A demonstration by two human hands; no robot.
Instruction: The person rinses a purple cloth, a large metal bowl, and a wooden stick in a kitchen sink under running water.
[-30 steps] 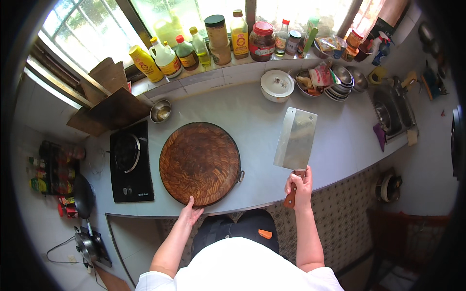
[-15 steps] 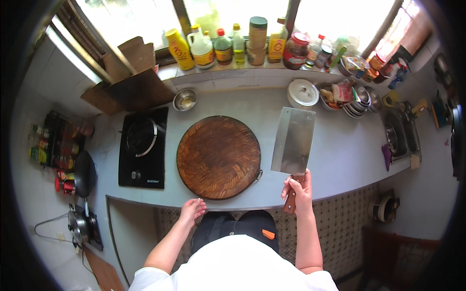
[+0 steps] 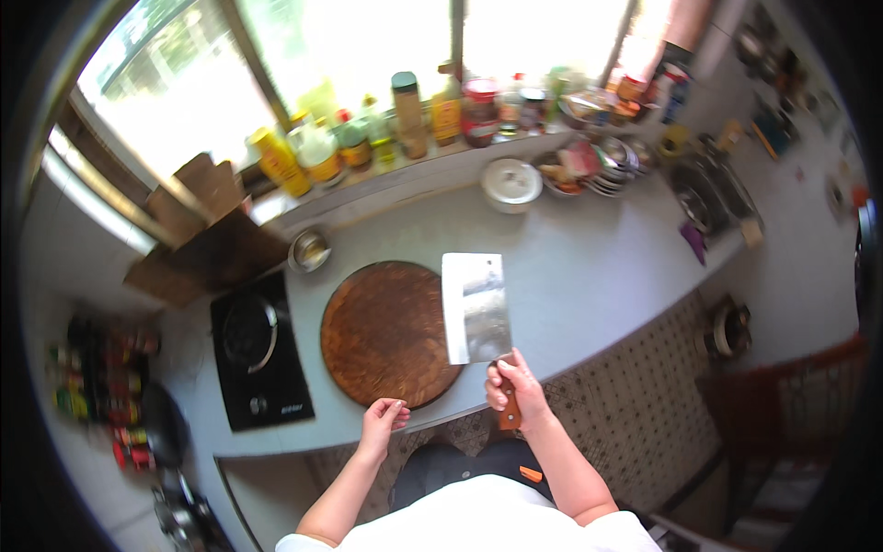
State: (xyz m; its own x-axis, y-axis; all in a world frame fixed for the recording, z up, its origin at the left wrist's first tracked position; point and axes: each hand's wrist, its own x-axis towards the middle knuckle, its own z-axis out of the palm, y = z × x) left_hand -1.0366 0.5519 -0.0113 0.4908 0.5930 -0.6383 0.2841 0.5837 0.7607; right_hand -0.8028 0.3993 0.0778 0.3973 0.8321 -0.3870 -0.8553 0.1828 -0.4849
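Kitchen counter (image 3: 579,285), bright windows (image 3: 543,37), hand-held cleaver (image 3: 478,317)

The location is a kitchen, indicated by a grey metal sink (image 3: 706,189), black rectangular cooktop (image 3: 265,379), round brown wooden chopping board (image 3: 386,331) and multicoloured row of bottles and jars (image 3: 410,120).

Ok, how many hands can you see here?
2. The left hand is by the near edge of the round brown wooden chopping board, contact unclear; the right hand grips the brown wooden handle of the rectangular steel cleaver.
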